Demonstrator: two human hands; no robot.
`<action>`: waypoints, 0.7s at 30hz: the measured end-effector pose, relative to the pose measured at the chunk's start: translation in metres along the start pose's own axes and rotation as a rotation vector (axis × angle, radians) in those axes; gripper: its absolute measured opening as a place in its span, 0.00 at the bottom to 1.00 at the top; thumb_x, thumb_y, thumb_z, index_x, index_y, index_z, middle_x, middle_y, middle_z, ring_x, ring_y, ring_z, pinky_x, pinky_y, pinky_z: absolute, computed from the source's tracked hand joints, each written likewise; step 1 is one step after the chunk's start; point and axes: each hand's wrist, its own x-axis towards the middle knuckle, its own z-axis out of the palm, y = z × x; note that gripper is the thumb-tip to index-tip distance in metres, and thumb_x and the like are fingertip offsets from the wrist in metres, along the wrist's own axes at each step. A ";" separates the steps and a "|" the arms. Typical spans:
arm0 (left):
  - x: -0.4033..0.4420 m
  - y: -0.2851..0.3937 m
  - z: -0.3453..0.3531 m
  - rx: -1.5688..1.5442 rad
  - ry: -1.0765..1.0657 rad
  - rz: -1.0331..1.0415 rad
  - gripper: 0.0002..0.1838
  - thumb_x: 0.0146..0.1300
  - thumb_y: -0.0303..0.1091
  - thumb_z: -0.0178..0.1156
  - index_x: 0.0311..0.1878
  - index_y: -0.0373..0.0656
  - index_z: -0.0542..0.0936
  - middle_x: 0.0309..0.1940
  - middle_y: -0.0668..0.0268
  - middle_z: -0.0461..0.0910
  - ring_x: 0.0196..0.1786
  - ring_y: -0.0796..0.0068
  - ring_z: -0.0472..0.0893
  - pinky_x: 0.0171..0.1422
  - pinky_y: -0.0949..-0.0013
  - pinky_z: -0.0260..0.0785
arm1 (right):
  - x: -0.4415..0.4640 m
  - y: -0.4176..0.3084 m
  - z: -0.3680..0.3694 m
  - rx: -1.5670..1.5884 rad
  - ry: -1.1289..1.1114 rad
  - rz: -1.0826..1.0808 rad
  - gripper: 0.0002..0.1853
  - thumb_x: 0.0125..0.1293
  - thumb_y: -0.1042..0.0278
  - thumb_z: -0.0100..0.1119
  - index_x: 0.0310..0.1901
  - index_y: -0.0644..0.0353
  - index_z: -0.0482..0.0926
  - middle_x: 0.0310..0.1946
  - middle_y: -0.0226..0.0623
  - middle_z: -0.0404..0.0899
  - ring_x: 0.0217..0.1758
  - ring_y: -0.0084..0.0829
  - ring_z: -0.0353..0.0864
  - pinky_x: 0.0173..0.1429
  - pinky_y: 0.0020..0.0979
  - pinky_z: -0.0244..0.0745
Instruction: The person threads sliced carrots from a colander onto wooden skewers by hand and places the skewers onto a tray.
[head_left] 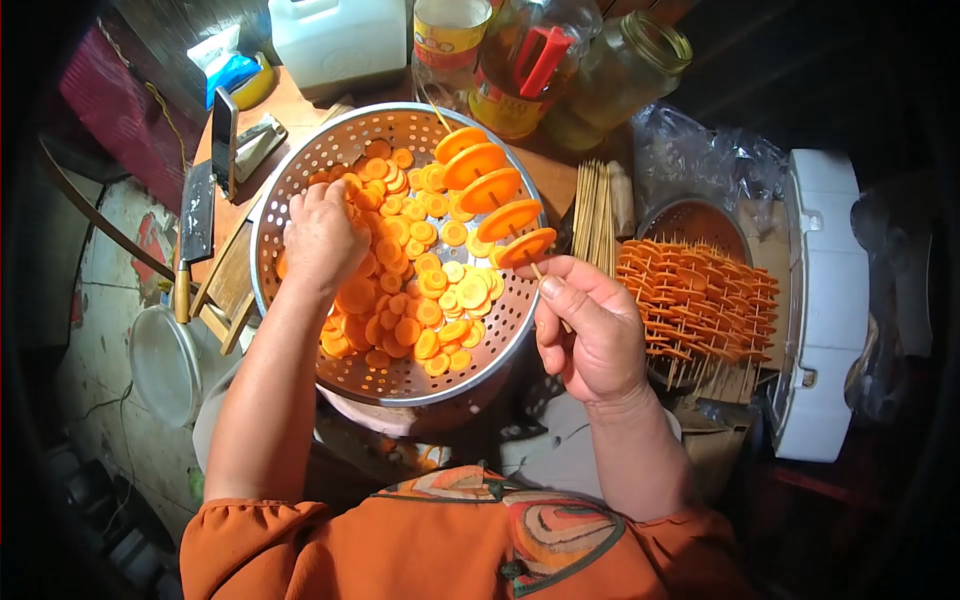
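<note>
My right hand (pixel 590 325) pinches the lower end of a thin wooden skewer (pixel 534 268) between thumb and fingers. Several large carrot slices (pixel 481 162) are threaded along it, spaced apart, and the skewer tilts up and left over the rim of a perforated metal colander (pixel 297 165). Inside the colander lies a heap of loose carrot slices (pixel 400 320). At the heap's upper left is my left hand (pixel 325 240), its fingers curled down among the slices. The fingertips are hidden, so what they hold cannot be made out.
Bare skewers (pixel 593 215) lie right of the colander, near a stack of filled carrot skewers (pixel 697 305) and a white foam box part (pixel 822 300). A cleaver (pixel 197 215) and a propped phone (pixel 224 143) are at left. Behind stand a white jug (pixel 340 45) and a glass jar (pixel 625 80).
</note>
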 end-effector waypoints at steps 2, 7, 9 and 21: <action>0.001 0.005 0.011 0.028 0.017 0.019 0.26 0.50 0.27 0.58 0.56 0.44 0.72 0.54 0.54 0.70 0.56 0.52 0.69 0.62 0.59 0.64 | 0.001 0.001 -0.001 -0.002 0.006 0.006 0.12 0.67 0.68 0.50 0.46 0.67 0.73 0.18 0.29 0.73 0.12 0.15 0.65 0.15 0.14 0.58; 0.008 0.024 0.040 -0.252 0.030 0.168 0.26 0.51 0.20 0.55 0.57 0.45 0.72 0.56 0.53 0.69 0.56 0.53 0.70 0.62 0.61 0.65 | 0.003 0.001 -0.003 -0.003 0.011 0.016 0.12 0.67 0.68 0.50 0.46 0.68 0.73 0.18 0.29 0.73 0.12 0.15 0.65 0.15 0.14 0.58; 0.006 0.034 0.038 -0.524 -0.196 0.083 0.29 0.49 0.18 0.56 0.59 0.45 0.71 0.55 0.51 0.69 0.57 0.54 0.71 0.63 0.62 0.64 | 0.003 0.001 -0.003 -0.005 0.013 0.015 0.12 0.67 0.68 0.50 0.46 0.68 0.73 0.18 0.29 0.72 0.11 0.15 0.65 0.15 0.14 0.58; 0.014 -0.012 -0.016 -0.254 0.207 -0.111 0.20 0.52 0.26 0.54 0.51 0.40 0.77 0.45 0.54 0.78 0.48 0.57 0.79 0.56 0.62 0.69 | -0.002 -0.001 -0.001 0.010 -0.005 0.010 0.12 0.67 0.68 0.49 0.46 0.68 0.73 0.18 0.29 0.73 0.12 0.15 0.65 0.15 0.14 0.58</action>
